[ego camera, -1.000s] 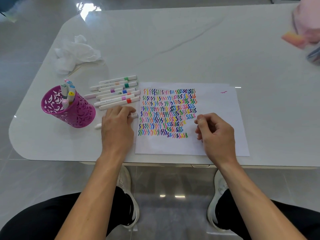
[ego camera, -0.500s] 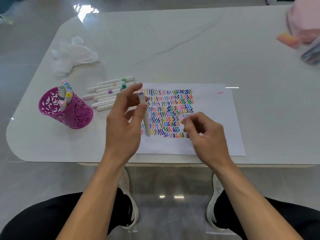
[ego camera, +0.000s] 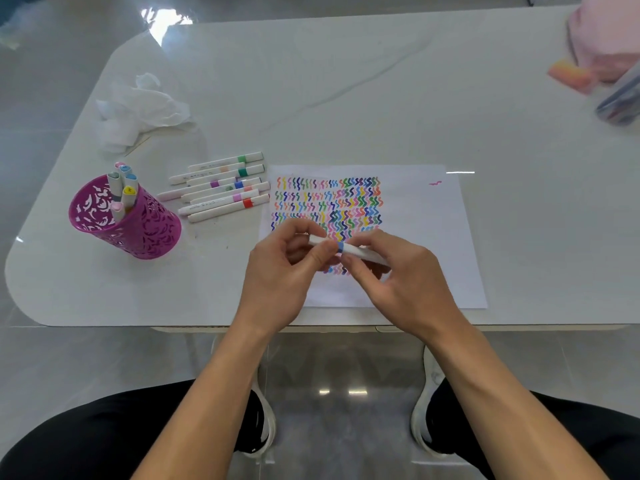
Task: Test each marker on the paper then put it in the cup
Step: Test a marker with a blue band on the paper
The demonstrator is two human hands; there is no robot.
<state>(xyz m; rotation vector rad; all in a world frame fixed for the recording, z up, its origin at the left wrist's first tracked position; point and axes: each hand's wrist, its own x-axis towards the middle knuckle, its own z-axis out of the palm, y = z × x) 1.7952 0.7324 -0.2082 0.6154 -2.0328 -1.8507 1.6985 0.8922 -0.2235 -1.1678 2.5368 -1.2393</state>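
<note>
**Two hands on one marker above the paper**

Both of your hands meet over the near part of the paper (ego camera: 433,237). Your left hand (ego camera: 280,275) curls its fingers and thumb round one end of a white marker (ego camera: 346,249) with a blue band. Your right hand (ego camera: 398,282) pinches the other end. The marker lies level between them, above rows of coloured squiggles. Left of the paper, loose markers (ego camera: 221,188) lie side by side on the table (ego camera: 346,81). Further left stands the purple cup (ego camera: 138,230), with several markers upright inside. Beyond it lies a crumpled tissue (ego camera: 145,109). A blurred pink object (ego camera: 606,36) sits at the far right corner.
</note>
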